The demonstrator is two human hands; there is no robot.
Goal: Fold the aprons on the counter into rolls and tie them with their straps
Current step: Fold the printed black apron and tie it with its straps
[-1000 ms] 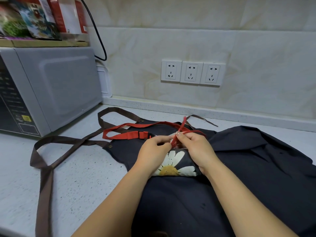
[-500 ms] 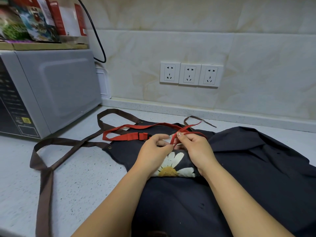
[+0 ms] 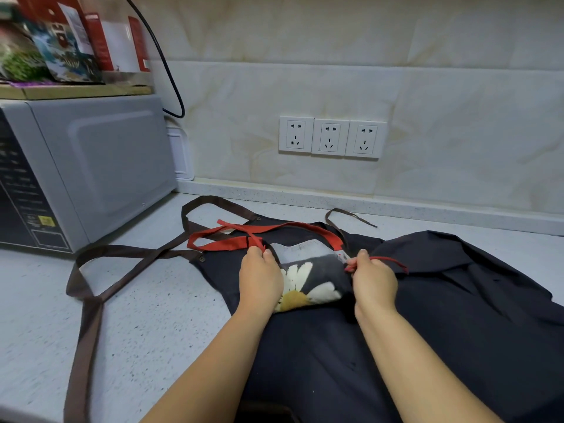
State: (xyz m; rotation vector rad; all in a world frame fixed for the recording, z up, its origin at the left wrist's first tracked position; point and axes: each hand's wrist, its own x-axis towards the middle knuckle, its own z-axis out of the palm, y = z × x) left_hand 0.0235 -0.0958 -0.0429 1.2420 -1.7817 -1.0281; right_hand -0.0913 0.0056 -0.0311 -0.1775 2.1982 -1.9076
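Observation:
A rolled grey apron with a white daisy print point(image 3: 311, 279) lies on top of a spread-out dark navy apron point(image 3: 427, 315). Its red straps point(image 3: 274, 230) loop out behind the roll toward the wall. My left hand point(image 3: 259, 276) pinches a red strap at the roll's left end. At the right end of the roll, my right hand point(image 3: 372, 279) pinches the other red strap end, which trails off to the right. The navy apron's brown straps point(image 3: 91, 270) sprawl over the counter to the left.
A grey microwave point(image 3: 79, 172) stands at the left with a wooden board and boxes point(image 3: 73, 50) on top. The speckled counter point(image 3: 152, 325) runs to a tiled wall with a triple socket panel point(image 3: 331, 138). A black cable point(image 3: 164, 62) hangs by the microwave.
My hands, which were together over the middle of the roll, have pulled apart to its two ends, drawing the red strap ends out sideways.

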